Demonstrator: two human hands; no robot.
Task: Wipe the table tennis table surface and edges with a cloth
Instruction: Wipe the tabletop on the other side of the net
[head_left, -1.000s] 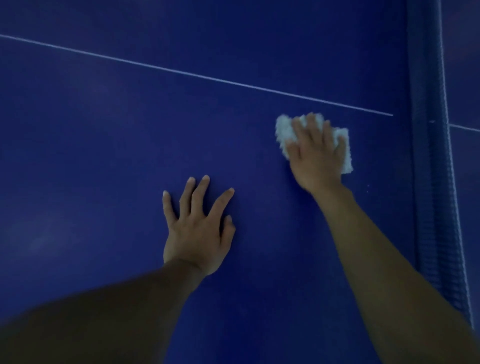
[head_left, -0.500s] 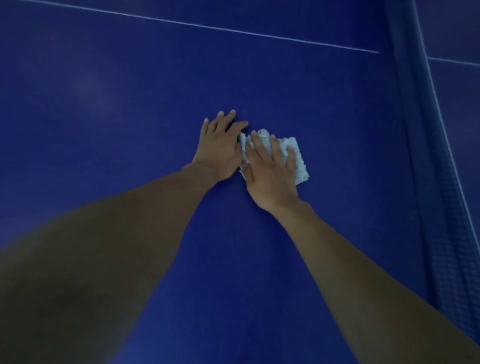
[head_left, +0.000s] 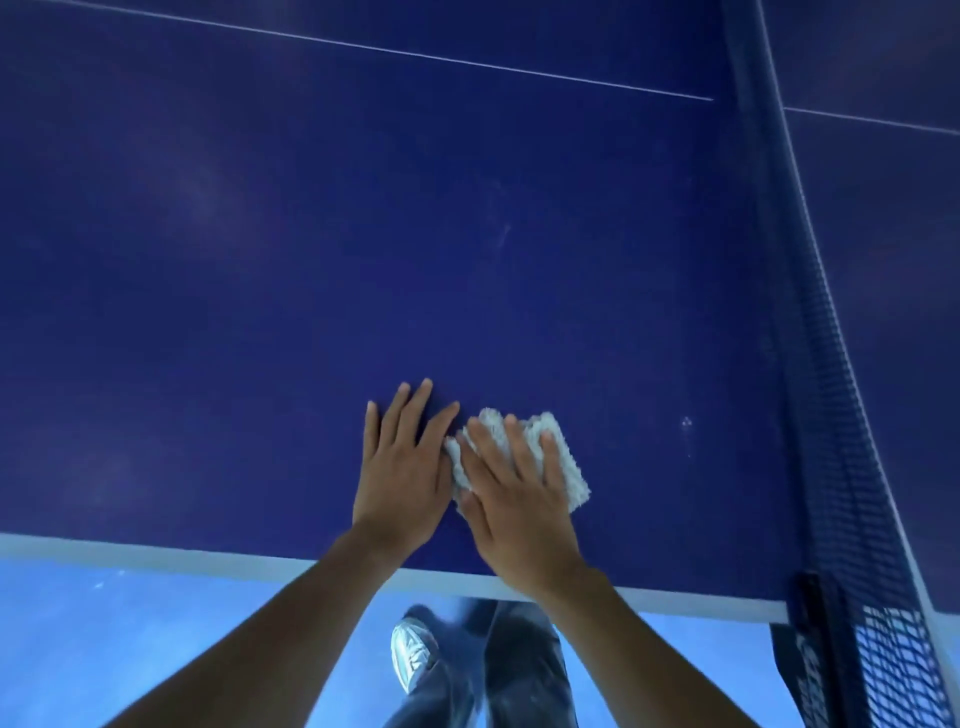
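Pressing the cloth (head_left: 574, 480) flat under straight, spread fingers, the right hand (head_left: 514, 514) works at lower centre of the frame. The left hand (head_left: 400, 483) lies open-palmed on the table (head_left: 467, 286) just beside it, forefinger at the cloth's left corner. Neither hand curls round anything.

A second ago the cloth was high in the frame near the thin white line (head_left: 415, 54) and the net, with the left hand planted well apart from it. Half a second ago the two hands had met. Now they sit together close to the table's white near edge (head_left: 208, 558), which has come into view across the lower part of the frame. That reads as a stroke drawn back from mid-table toward the person, so this strip of surface looks covered and the near edge is probably next.

A faint streak (head_left: 503, 236) at centre and small pale specks (head_left: 687, 422) to the cloth's right show on the blue, suggesting more passes are due there. Room is wide to the left and upward. To the right, the net (head_left: 831, 415) and its post (head_left: 810, 623) at lower right close off the sweep. Below the edge lie blue floor (head_left: 130, 649) and a shoe (head_left: 413, 657).
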